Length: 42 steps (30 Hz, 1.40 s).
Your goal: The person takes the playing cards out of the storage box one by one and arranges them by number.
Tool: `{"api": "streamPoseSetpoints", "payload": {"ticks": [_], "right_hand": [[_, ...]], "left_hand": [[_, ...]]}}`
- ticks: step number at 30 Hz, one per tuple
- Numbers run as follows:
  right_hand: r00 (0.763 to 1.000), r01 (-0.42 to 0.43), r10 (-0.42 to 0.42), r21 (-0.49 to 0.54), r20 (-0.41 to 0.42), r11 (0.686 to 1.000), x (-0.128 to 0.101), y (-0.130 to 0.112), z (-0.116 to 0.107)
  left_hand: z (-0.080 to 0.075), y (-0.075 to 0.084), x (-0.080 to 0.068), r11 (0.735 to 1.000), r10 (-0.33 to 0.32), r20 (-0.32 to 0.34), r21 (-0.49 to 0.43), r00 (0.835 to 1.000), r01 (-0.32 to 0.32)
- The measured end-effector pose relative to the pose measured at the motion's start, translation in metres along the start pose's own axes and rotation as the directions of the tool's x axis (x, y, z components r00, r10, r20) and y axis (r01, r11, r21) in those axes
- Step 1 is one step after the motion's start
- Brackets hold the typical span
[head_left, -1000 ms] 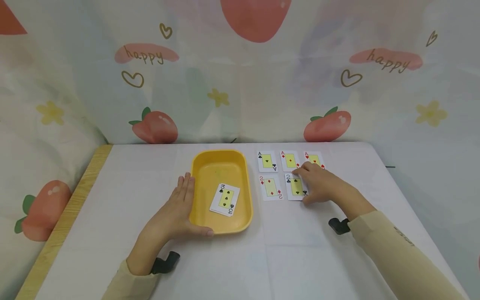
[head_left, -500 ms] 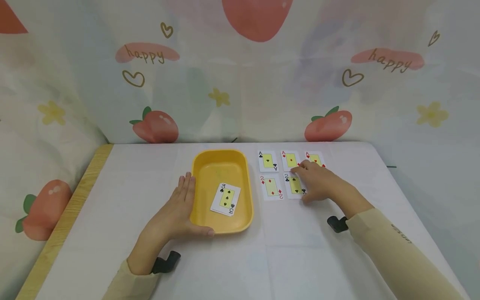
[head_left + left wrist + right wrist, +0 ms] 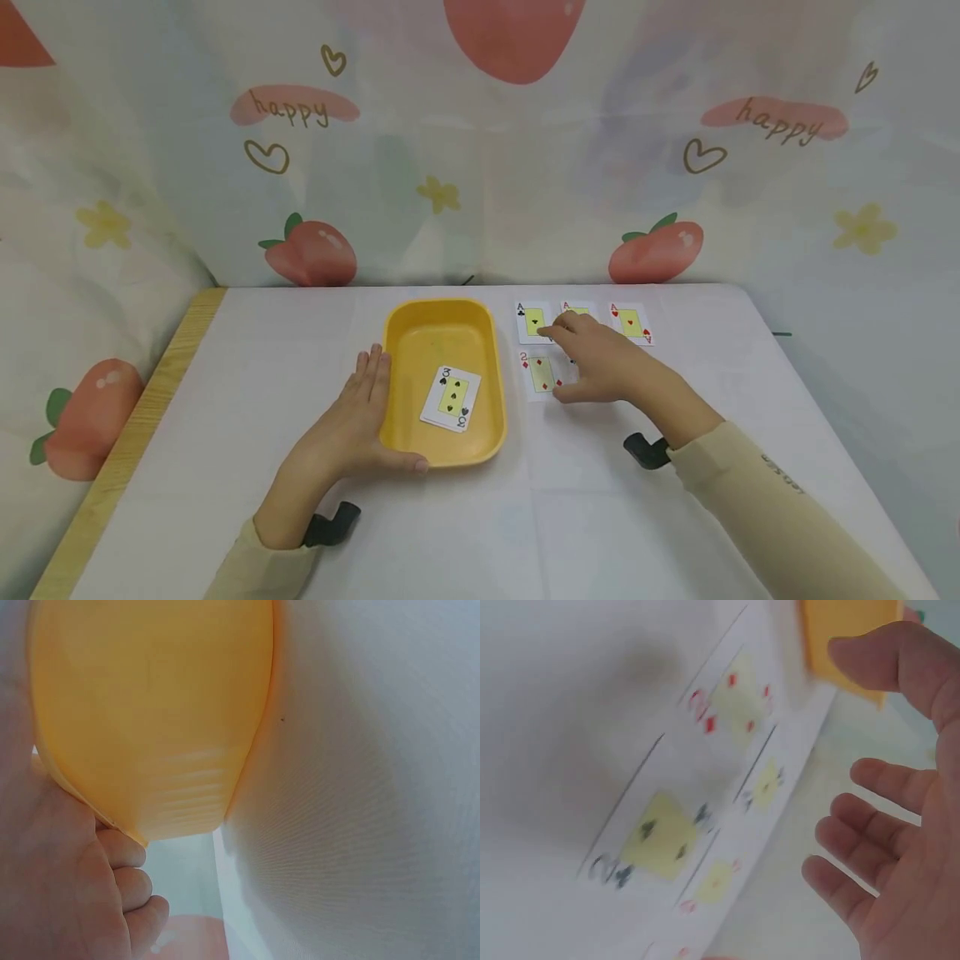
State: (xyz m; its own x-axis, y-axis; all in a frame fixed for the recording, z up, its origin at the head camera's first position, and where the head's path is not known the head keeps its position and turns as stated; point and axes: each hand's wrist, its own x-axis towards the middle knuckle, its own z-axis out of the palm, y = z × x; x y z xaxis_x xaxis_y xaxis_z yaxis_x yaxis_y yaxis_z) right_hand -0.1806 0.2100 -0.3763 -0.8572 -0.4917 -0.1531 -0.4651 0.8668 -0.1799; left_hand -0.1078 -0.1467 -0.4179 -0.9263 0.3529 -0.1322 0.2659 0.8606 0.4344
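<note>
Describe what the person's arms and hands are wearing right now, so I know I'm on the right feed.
Both hands are bare: the left hand and the right hand wear no gloves or rings that show. Each arm wears a pale beige long sleeve, the left sleeve and the right sleeve, the right one with small dark lettering, too small to read. A black mount sits at the left wrist, another black mount at the right.

yellow tray (image 3: 442, 333): oval plastic, flat on table, L of card grid | 3 of spades (image 3: 451, 398): face-up in tray, slightly skewed, near front | 2 of clubs (image 3: 654, 838): face-up, flat, front row R of 2 of diamonds (image 3: 542, 374); hidden in head view
</note>
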Motion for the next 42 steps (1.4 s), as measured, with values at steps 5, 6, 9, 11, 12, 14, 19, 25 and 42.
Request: {"api": "streamPoseSetpoints", "payload": {"ticks": [5,6,9,11,12,14,19,25,42], "right_hand": [[0.999,0.037,-0.037,0.057,-0.004,0.998,0.007,-0.030,-0.007],[0.999,0.047,-0.047,0.068,-0.007,0.997,0.008,-0.035,-0.008],[0.997,0.082,-0.081,0.086,-0.014,0.993,0.015,-0.051,-0.008],[0.994,0.111,-0.109,0.085,-0.017,0.990,0.019,-0.060,-0.007],[0.992,0.124,-0.123,0.082,-0.020,0.989,0.022,-0.065,-0.006],[0.989,0.146,-0.145,0.066,-0.022,0.987,0.026,-0.074,-0.005],[0.978,0.209,-0.208,0.036,-0.025,0.977,0.036,-0.094,0.001],[0.968,0.250,-0.248,-0.043,0.046,0.967,0.047,-0.117,0.015],[0.992,0.021,0.011,-0.251,0.124,0.968,0.061,-0.141,0.045]], "left_hand": [[0.001,-0.001,-0.001,1.000,-0.004,0.003,-0.004,1.000,0.004],[0.001,-0.001,-0.001,1.000,-0.006,0.004,-0.003,1.000,0.006],[0.001,-0.001,-0.001,1.000,-0.010,0.007,-0.002,1.000,0.010],[0.001,-0.001,0.000,1.000,-0.014,0.011,0.003,1.000,0.014],[0.001,-0.001,0.000,1.000,-0.016,0.012,0.005,1.000,0.016],[0.001,-0.001,0.000,1.000,-0.017,0.015,0.007,1.000,0.017],[0.001,-0.002,0.000,1.000,-0.016,0.019,0.004,1.000,0.016],[0.001,-0.004,-0.003,0.999,0.048,-0.015,0.015,0.999,-0.047],[0.001,-0.006,-0.003,0.997,0.074,-0.031,0.003,0.997,-0.074]]}}
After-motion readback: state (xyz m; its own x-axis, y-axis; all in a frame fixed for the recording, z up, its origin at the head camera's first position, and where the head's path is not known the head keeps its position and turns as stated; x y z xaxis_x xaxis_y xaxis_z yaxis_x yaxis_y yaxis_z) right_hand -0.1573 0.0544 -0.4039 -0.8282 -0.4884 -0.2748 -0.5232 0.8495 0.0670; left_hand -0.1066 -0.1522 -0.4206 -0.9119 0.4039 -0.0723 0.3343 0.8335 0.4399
